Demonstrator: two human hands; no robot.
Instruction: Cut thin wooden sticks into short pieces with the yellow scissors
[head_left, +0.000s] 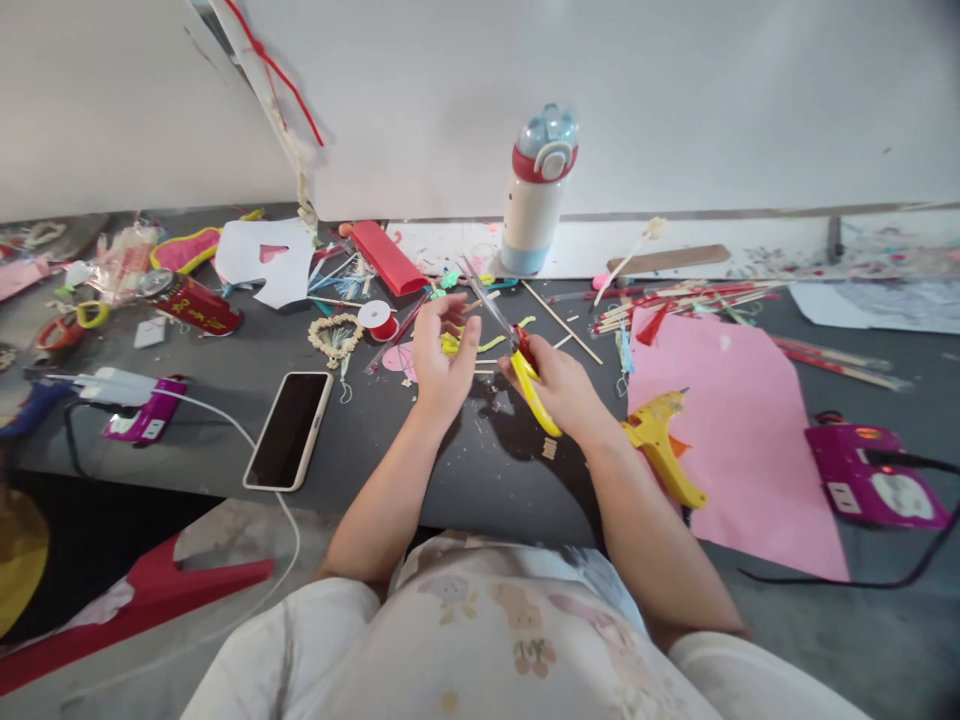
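My right hand grips a pair of scissors with yellow and red handles. The blades are parted and point away from me, up and to the left. Beside them is my left hand, its fingers apart and curled a little, with nothing visible in it. Yellow fuzzy strips lie on the grey table just beyond my hands. A pink oval piece and a spool of red thread are left of my left hand. Small tan bits sit below the scissors.
A bottle stands at the back against the white board. To the right are pink paper, a yellow glue gun and a purple power strip. A phone, a red can and a cable lie left.
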